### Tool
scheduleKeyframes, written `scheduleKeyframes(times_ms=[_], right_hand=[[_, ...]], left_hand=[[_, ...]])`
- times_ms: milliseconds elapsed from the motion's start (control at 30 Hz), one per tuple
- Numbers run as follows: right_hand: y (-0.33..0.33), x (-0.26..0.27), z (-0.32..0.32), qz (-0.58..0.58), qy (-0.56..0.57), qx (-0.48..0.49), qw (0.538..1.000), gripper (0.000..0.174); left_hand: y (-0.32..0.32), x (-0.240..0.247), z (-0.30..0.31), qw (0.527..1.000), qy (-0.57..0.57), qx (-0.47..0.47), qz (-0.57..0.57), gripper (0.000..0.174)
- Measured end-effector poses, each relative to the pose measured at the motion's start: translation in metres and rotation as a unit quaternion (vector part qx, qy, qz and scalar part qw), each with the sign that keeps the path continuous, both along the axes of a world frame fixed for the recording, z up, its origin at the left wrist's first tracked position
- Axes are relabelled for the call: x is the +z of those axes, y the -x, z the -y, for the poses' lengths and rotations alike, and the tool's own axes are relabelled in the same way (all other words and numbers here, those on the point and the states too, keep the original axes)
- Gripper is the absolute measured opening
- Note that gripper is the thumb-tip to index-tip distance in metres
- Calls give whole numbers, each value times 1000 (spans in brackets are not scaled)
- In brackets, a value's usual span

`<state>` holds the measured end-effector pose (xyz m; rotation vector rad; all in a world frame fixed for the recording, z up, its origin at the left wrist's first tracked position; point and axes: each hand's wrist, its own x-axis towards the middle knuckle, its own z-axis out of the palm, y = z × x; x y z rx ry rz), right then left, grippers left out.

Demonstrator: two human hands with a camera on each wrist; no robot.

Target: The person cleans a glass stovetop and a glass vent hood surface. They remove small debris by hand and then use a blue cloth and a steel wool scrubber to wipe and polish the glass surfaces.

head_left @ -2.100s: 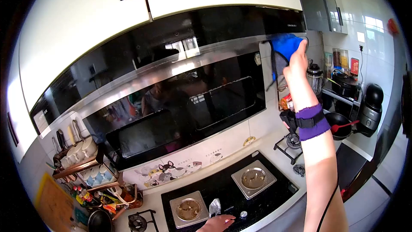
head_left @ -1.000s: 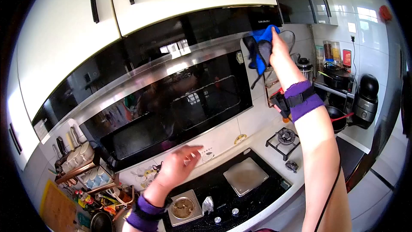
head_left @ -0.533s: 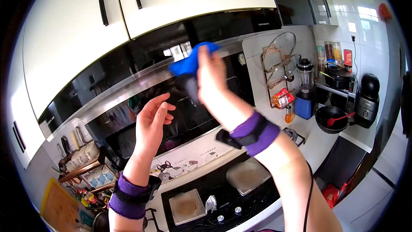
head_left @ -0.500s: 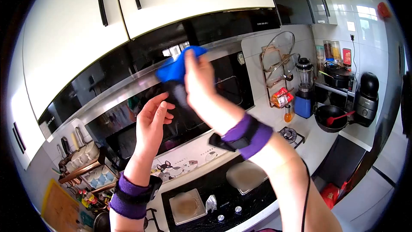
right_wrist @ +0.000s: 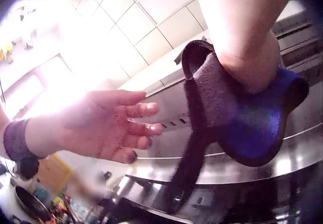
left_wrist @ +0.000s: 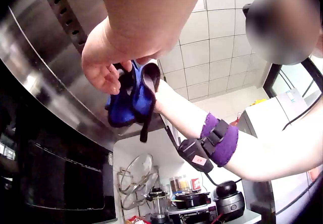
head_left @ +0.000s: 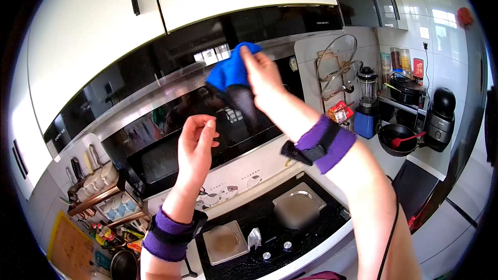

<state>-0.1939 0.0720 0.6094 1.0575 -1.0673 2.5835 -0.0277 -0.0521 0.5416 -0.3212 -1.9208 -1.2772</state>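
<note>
My right hand (head_left: 262, 80) grips a blue cloth with a dark grey backing (head_left: 231, 75) and holds it up in front of the black range hood (head_left: 171, 119). A dark strip of the cloth (right_wrist: 194, 153) hangs down below the hand (right_wrist: 242, 57). My left hand (head_left: 197, 142) is raised just below and left of the cloth, its fingers loosely curled and holding nothing (right_wrist: 111, 125). In the left wrist view the cloth (left_wrist: 132, 98) sits between both hands, close to the steel band of the hood (left_wrist: 45, 77).
Below lies a black hob (head_left: 270, 228) with two covered burners. A pot-lid rack (head_left: 337, 67), a blender (head_left: 365, 101), a wok with a red spatula (head_left: 397, 137) and a black appliance (head_left: 441, 116) stand at the right. A cup and spice rack (head_left: 98, 186) fills the left. White cabinets (head_left: 104, 15) hang above.
My right hand carried the cloth from the hood's far right end to its middle. My left hand rose from the hob to just below the cloth, its fingers now curling.
</note>
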Motion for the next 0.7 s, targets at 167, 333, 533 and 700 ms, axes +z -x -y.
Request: scheduleKeyframes(times_ms=[167, 333, 533, 700], right_hand=[[45, -7, -66, 38, 69, -18, 997, 34], [39, -117, -71, -11, -271, -61, 961, 41], [0, -268, -64, 134, -407, 140, 893, 61], [29, -391, -99, -17, -478, 12, 878, 32]], left_hand=[[24, -30, -9, 998, 8, -37, 42, 21], [54, -91, -40, 970, -118, -115, 177, 58], [92, -211, -44, 906, -296, -78, 292, 47], [66, -291, -11, 874, -350, -5, 338, 42]])
